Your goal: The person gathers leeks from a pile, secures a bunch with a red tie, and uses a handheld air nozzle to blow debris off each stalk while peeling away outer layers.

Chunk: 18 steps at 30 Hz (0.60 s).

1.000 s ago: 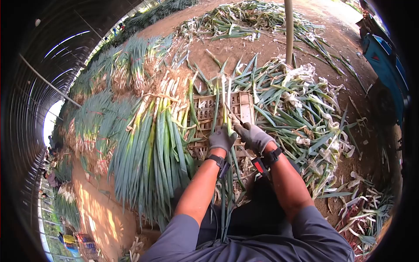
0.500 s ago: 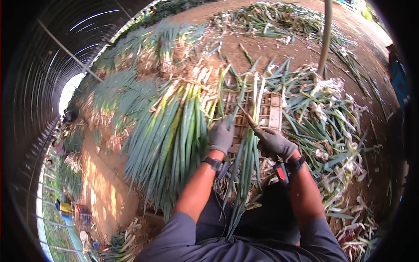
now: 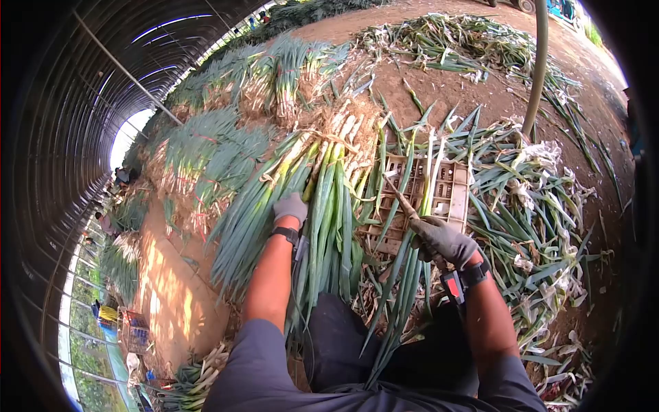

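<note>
My left hand (image 3: pixel 292 209), in a grey glove, rests among the green leaves of a big pile of long green onions (image 3: pixel 331 199). Its fingers are partly hidden there, so their grip cannot be made out. The pile's pale root ends point away from me. In my gloved right hand (image 3: pixel 443 240) is a knife (image 3: pixel 405 199), closed in the fingers by its brown handle, its tip pointing up and left. Under the knife, a few loose green onions (image 3: pixel 403 275) lie across a beige plastic crate (image 3: pixel 455 196), their leaves trailing toward my lap.
Heaped cut leaves (image 3: pixel 528 233) cover the ground on the right, with another trimmings heap (image 3: pixel 460 41) farther back. Tied onion bundles (image 3: pixel 292 72) stand at the back left. A metal pole (image 3: pixel 537 75) rises beyond the crate. Another crate (image 3: pixel 132 329) sits at lower left.
My left hand has moved left from beside the crate onto the onion pile. My right hand still holds the knife near the crate. The view has shifted slightly.
</note>
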Tool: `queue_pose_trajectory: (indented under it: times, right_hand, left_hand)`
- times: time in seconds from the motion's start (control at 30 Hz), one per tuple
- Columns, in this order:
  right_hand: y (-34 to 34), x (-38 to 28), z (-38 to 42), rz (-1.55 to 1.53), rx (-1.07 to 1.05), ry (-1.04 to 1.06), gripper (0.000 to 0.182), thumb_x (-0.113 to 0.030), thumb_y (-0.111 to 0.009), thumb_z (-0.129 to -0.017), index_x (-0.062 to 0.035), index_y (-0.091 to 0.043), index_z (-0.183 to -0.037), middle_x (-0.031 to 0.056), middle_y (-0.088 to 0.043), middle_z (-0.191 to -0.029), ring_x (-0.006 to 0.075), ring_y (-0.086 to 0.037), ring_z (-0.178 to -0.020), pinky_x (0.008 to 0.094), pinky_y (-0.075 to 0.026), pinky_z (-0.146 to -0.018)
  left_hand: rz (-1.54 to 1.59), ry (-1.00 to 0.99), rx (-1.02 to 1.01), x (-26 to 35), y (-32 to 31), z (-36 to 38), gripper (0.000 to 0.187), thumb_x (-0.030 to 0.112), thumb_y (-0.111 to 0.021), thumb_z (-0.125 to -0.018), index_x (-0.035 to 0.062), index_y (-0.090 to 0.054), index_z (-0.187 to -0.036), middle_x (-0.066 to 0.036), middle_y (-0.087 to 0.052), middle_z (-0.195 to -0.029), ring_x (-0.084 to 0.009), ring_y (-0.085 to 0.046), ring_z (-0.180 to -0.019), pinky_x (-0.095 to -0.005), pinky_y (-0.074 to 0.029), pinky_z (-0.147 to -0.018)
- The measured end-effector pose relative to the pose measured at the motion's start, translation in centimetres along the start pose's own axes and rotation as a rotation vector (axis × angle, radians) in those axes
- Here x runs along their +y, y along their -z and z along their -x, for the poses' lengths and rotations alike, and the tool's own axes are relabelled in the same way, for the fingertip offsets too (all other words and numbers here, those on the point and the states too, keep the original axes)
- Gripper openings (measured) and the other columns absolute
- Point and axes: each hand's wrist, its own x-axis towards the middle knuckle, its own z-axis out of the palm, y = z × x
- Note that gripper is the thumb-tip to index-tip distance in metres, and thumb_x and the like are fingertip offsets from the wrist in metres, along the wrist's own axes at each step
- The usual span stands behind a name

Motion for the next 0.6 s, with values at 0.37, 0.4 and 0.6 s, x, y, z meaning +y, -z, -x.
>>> queue_pose_trajectory:
  times: [0.37,0.4,0.6]
  right_hand:
    - [0.1,-1.3,0.2,-0.096,0.117,0.048,0.054,-0.053,-0.054,-0.099,0.0003,-0.059,-0.108,0.0084,-0.066,-0.079,0.0153,-0.063,-0.052,0.0265,-0.049,-0.045]
    - [0.0,-1.7,0.6,-0.109,0.129,0.061,0.054,-0.053,-0.054,-0.099,0.0003,-0.060,-0.108,0.0084,-0.066,-0.078,0.0152,-0.063,-0.052,0.0264,-0.048,-0.045]
    - [0.8,-0.1,2.0,-0.145,0.183,0.011,0.053,-0.054,-0.055,-0.099,-0.0021,-0.058,-0.108,0.0062,-0.064,-0.076,0.0134,-0.061,-0.052,0.0246,-0.046,-0.045]
  left_hand:
    - [1.084,-0.388,-0.167,3.9,15.6,5.5,0.055,0.025,-0.074,-0.090,-0.0027,-0.058,-0.135,-0.018,-0.068,-0.125,-0.0191,-0.066,-0.111,-0.0304,-0.051,-0.096]
    - [1.113,-0.406,-0.213,5.9,15.4,5.6,0.055,0.025,-0.074,-0.090,-0.0030,-0.058,-0.135,-0.018,-0.068,-0.125,-0.0190,-0.065,-0.111,-0.0305,-0.051,-0.096]
    - [1.032,-0.436,-0.284,17.5,2.0,0.9,0.059,0.012,-0.073,-0.089,-0.0016,-0.052,-0.143,-0.011,-0.067,-0.127,-0.0168,-0.064,-0.111,-0.0289,-0.049,-0.098]
